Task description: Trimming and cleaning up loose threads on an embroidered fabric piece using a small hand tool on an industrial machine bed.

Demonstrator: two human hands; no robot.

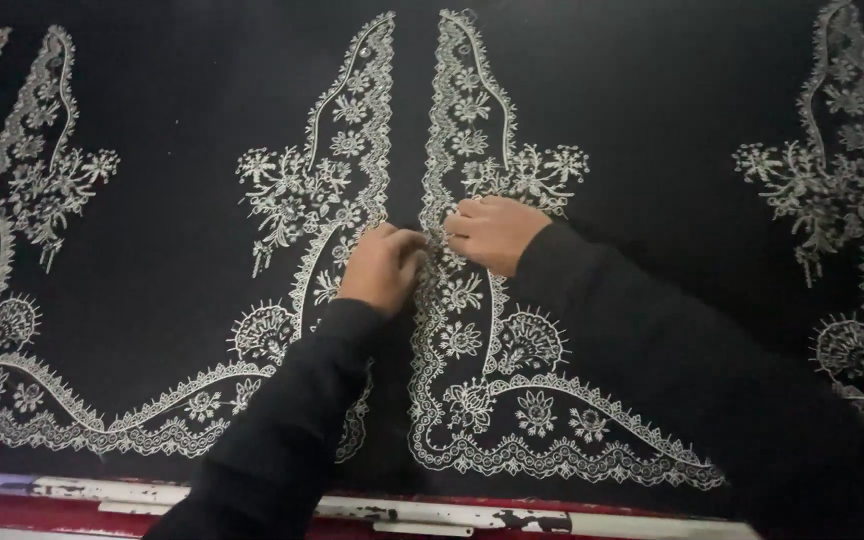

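**Both hands meet on the embroidered black cloth**

The black cloth [172,230] fills almost your whole view, stretched flat and running off the left, right and far edges. It carries pale floral embroidery in mirrored panels. The central pair is largest: the left central panel [352,130] and the right central panel [472,380] rise side by side from scalloped borders near you to narrow tips at the far edge, with a thin strip of bare black between them. A further panel at the far left [22,200] and another at the far right [852,170] are each cut off by the edge of the view.

Along the near edge runs the frame rail [452,515], white with chipped paint, with red showing beneath it. The cloth ends just above it.

Your two dark sleeves come in from the near side, the right sleeve [672,360] broad and covering the lower right of the cloth, the left sleeve [292,420] narrower, crossing the scalloped border.

Your left hand [382,268] rests on the inner edge of the left central panel, fingers curled down onto the stitching. Your right hand [497,232] lies just beside it on the right central panel, fingers bent towards the left hand. The fingertips of both nearly meet over the bare strip. Both grips look pinched on the cloth, but whether either holds a needle or thread, I cannot tell.
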